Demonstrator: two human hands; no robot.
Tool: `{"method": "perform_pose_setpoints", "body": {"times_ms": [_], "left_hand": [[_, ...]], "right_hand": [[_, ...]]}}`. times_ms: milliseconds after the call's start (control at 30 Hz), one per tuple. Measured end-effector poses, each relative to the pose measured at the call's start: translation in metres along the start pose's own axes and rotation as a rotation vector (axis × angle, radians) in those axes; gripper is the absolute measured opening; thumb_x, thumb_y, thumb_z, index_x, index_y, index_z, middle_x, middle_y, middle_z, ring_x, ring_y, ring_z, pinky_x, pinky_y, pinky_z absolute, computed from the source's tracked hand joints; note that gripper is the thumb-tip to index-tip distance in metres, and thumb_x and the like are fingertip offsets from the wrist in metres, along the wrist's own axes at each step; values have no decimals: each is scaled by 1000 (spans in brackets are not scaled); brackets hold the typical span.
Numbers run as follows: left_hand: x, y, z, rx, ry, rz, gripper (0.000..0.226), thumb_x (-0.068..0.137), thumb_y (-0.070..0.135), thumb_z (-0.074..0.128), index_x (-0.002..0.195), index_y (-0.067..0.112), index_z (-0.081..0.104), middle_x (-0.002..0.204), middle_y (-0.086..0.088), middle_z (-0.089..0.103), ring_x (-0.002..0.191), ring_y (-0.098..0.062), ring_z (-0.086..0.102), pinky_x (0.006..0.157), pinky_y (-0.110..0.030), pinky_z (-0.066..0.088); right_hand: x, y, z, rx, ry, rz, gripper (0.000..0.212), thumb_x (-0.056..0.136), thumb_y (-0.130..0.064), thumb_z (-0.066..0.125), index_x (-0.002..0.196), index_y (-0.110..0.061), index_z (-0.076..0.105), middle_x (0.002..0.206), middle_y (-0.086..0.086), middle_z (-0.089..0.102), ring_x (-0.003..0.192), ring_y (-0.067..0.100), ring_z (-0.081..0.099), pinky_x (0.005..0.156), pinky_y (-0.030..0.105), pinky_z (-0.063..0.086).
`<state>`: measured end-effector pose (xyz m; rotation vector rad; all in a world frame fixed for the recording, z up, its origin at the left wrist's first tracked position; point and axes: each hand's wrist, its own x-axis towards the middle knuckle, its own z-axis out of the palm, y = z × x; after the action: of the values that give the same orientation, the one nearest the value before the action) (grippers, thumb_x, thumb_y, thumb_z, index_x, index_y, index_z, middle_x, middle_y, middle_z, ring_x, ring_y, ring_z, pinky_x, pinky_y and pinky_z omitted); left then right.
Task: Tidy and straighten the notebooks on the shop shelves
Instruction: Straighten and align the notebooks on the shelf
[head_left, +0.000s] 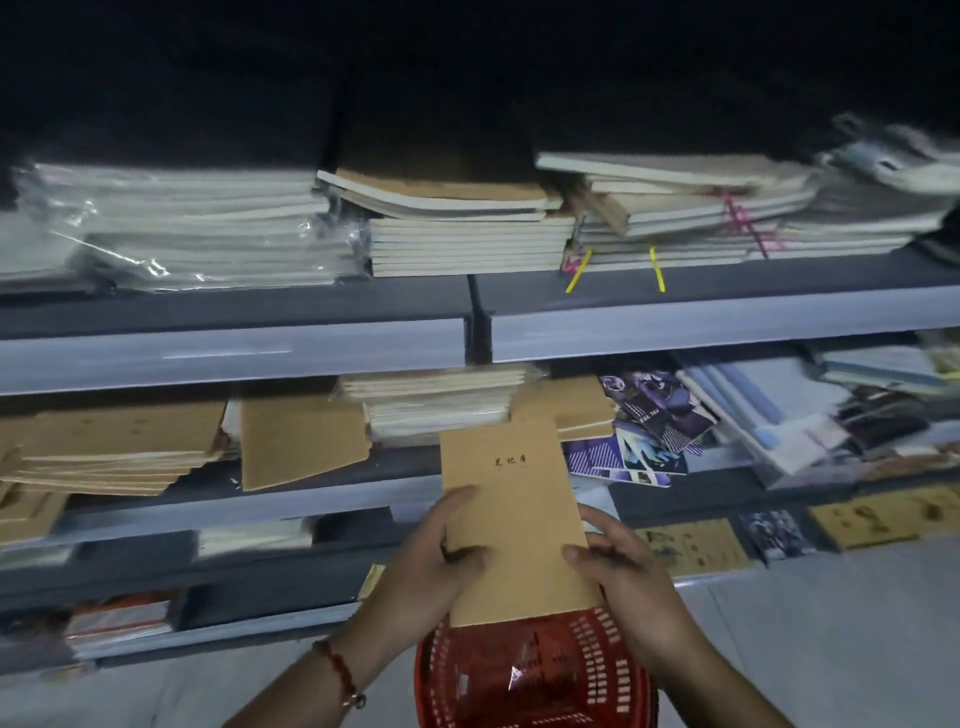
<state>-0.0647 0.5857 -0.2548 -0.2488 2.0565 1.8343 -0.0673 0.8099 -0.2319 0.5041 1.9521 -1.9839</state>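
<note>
Grey shelves (234, 353) run across the whole view, several tiers, dim light. Top tier: plastic-wrapped notebook packs (182, 228) on the left, a brown-covered stack (457, 228) in the middle, a skewed pile with yellow and pink straps (691, 213) on the right. Middle tier: a brown notebook stack (109, 447) on the left, one brown notebook (301, 441) lying loose and tilted beside it, a cream-edged stack (436, 402) at centre, purple printed covers (654, 415) and a jumble of pale books (789, 410) on the right. Red plastic basket (535, 670) sits low at centre, below the hands. Brown notebook (511, 509) with small dark characters on its cover is held upright in front of the middle tier, above the basket, top edge near the cream-edged stack. Left hand (431, 556) grips its left edge, thumb on the cover. Right hand (628, 571) grips its right edge, fingers curled round it. Red bead bracelet (340, 675) on the left wrist.
</note>
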Motion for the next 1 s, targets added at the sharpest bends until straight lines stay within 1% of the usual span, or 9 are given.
{"method": "perform_pose_setpoints", "body": {"times_ms": [133,267,400,533,633,700,767,900,1000], "left_hand": [[22,15,25,68,-49,59,57,92,23,71,136,47,46,129,14,61,106,2,65,91,-28,57],[44,28,44,180,-99,100,56,94,27,68,137,49,40,129,23,57,104,15,59,85,-11,50],[65,37,54,335,-96,139,58,93,39,66,141,51,36,129,20,58,100,8,62,84,-15,50],[78,42,63,543,-36,215,63,93,42,65,149,40,36,140,10,38,114,-7,54,99,-24,47],[77,40,73,618,-41,299,64,91,46,66,148,35,39,147,14,21,123,-6,46,100,-15,38],[77,36,76,715,-66,378,69,86,58,65,148,40,38,153,21,6,131,-2,34,106,-20,35],[78,33,77,880,-99,438,76,83,67,62,150,43,34,159,20,-1,135,-3,22,112,-27,33],[88,32,77,1124,-12,452,72,88,56,59,152,40,32,156,12,18,137,-16,30,106,-30,40],[97,32,74,1166,63,416,65,90,49,55,151,37,36,153,8,26,131,-19,40,103,-31,43]], "right_hand": [[3,-8,-26,25,55,-19,40,89,10,61,112,-21,70,90,10,77,90,33,72,82,42,55],[17,-12,-48,37,100,-22,41,89,7,60,120,-20,69,99,15,75,93,32,72,79,41,57],[37,-19,-62,87,117,-4,39,91,7,60,112,-24,69,100,6,76,82,18,73,62,23,54],[64,-22,-79,121,149,34,36,91,5,61,119,-17,68,110,11,72,92,24,69,69,30,50],[77,-21,-92,161,165,37,36,91,5,61,116,-18,69,110,10,72,100,30,68,81,37,52],[85,-21,-95,170,146,27,37,91,6,58,117,-17,70,107,11,74,99,31,69,86,43,53],[94,-25,-92,149,127,33,37,91,5,59,117,-18,71,105,10,76,98,31,70,89,47,54],[111,-38,-75,97,48,-5,38,90,8,59,115,-16,73,104,9,76,98,29,71,79,35,57],[113,-46,-66,-325,7,-260,38,92,1,57,112,-28,72,107,1,73,105,26,68,86,32,55]]}}
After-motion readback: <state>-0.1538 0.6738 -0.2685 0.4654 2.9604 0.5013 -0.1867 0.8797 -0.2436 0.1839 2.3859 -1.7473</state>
